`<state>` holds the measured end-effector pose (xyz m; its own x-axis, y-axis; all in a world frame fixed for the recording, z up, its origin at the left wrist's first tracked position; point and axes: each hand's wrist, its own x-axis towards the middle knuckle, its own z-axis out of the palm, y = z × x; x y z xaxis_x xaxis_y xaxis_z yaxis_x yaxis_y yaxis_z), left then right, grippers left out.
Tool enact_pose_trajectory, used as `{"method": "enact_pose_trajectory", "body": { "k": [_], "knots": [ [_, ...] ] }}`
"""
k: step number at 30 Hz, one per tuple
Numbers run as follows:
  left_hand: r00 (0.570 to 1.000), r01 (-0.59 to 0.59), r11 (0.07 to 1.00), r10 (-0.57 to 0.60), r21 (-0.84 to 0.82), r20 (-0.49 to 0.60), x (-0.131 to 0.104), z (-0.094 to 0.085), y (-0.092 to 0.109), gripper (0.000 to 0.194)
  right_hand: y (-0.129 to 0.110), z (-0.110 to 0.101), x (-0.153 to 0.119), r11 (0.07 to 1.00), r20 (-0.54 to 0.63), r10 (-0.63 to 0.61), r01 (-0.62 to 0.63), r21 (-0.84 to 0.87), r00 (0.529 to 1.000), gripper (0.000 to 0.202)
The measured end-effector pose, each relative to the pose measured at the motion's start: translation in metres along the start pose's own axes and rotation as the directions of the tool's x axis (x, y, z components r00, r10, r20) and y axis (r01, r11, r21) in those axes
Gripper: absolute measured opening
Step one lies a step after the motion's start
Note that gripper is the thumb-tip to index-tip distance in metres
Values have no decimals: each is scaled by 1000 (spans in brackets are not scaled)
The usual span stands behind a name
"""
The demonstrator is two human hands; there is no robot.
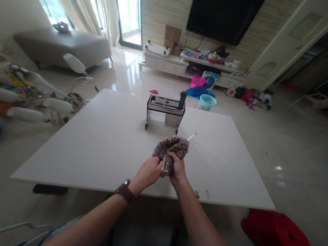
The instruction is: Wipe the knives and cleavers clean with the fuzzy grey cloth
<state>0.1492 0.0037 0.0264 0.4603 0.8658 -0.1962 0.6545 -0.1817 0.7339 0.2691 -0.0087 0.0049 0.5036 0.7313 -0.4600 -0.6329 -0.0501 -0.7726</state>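
Note:
A brown and grey fuzzy cloth (pixel 176 144) is bunched between both hands above the near half of the white table (pixel 112 144). My left hand (pixel 148 171) is closed on the cloth's left side, with a watch on the wrist. My right hand (pixel 178 169) is wrapped round its right side, thumb on top. A thin metal blade or rod (pixel 192 136) sticks out of the cloth at the upper right; the rest of it is hidden. Beyond the hands stands a knife rack (pixel 166 106), holding one black-handled item (pixel 182 100) at its right end.
A small red object (pixel 153 92) lies behind the rack. Small scraps (pixel 197 194) sit at the table's near edge. A red chair (pixel 277 238) is at the lower right, white lamp parts (pixel 58 105) at the left. Baskets (pixel 207 100) stand on the floor beyond the table.

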Motion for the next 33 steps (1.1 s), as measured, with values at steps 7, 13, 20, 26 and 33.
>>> {"method": "enact_pose_trajectory", "body": {
  "k": [7,13,20,26,33],
  "knots": [
    [1000,-4,1000,4,1,1,0,0,1,42,1,-1,2,1000,-6,2,-2,1,1000,38],
    [1000,0,1000,0,4,6,0,-1,0,43,1,0,1,1000,1,12,-12,9,1000,38],
    [1000,13,1000,-13,10,9,-1,-1,2,44,1,0,1,1000,-1,12,-12,6,1000,37],
    [1000,1,1000,-1,8,11,-1,-2,2,42,0,0,0,1000,1,9,-9,11,1000,36],
    [1000,-3,1000,3,-4,13,-1,-2,2,43,4,-2,3,1000,4,-14,14,-4,1000,35]
  ]
}}
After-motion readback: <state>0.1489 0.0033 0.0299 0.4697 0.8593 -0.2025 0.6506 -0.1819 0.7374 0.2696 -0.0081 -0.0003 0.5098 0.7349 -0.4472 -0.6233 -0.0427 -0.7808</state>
